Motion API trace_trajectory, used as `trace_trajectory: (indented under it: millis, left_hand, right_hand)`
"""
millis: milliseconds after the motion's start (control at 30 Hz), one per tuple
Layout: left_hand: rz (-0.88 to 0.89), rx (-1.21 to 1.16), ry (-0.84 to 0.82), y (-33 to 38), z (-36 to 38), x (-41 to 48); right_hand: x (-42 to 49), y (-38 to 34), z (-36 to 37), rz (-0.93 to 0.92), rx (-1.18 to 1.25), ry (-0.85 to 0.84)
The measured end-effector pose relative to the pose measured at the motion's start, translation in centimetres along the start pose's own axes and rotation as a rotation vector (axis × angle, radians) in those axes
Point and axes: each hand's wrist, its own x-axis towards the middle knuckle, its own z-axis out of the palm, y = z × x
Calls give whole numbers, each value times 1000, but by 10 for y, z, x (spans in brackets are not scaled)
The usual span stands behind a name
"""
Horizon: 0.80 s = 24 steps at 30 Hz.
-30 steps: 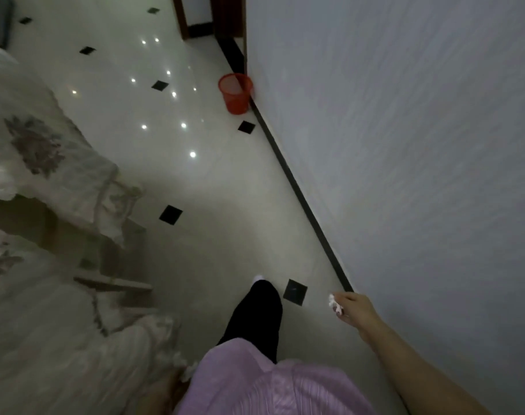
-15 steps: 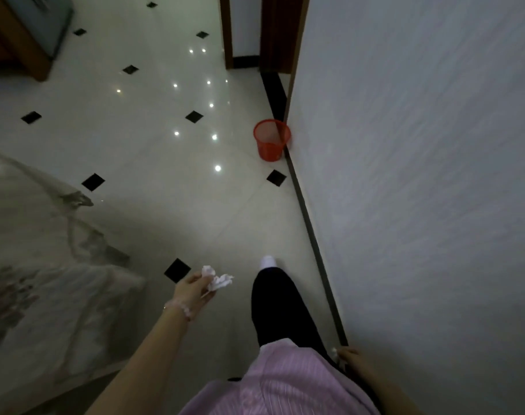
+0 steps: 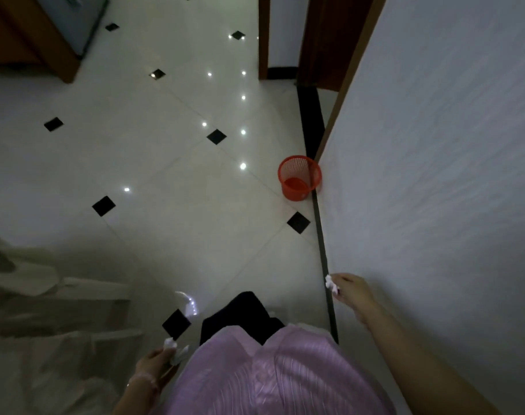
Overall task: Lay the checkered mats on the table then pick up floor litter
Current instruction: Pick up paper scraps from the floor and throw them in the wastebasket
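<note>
The left hand (image 3: 153, 366) holds crumpled white paper (image 3: 175, 350), the right hand (image 3: 349, 290) pinches a small white scrap (image 3: 330, 283), a red basket (image 3: 299, 178) stands by the wall (image 3: 435, 175)

Left hand (image 3: 156, 365) pinches litter (image 3: 173, 347); right hand (image 3: 349, 290), outstretched, likewise.

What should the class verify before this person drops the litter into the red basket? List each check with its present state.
1. Left hand grip on crumpled tissue: ok.
2. Right hand grip on tissue scrap: ok.
3. Red mesh wastebasket upright, mouth open: ok.
4. Room inside the wastebasket: ok, its bottom shows bare.
5. Hands above the wastebasket: not ok, it stands ahead beside the wall.
6. No litter left on the tiled floor: cannot tell, a white blur shows near the feet.
</note>
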Motion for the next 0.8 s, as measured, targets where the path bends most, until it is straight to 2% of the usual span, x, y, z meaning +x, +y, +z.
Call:
trace_trajectory:
  millis: [133, 233, 300, 500, 633, 800]
  left_hand:
    - [-66, 87, 23, 63, 52, 27]
    - [3, 176, -33, 138, 117, 46]
    - [41, 208, -137, 198, 172, 56]
    - [178, 222, -265, 361, 347, 60]
    - [187, 221, -364, 411, 454, 75]
    - [98, 259, -375, 410, 554, 120]
  right_hand:
    - [51, -80, 15, -6, 15, -3]
    - [98, -124, 25, 19, -27, 14]
    - [125, -148, 27, 58, -32, 35]
    - [196, -219, 37, 74, 161, 63]
    - [259, -267, 50, 140, 332, 84]
    - [347, -308, 69, 247, 598, 168]
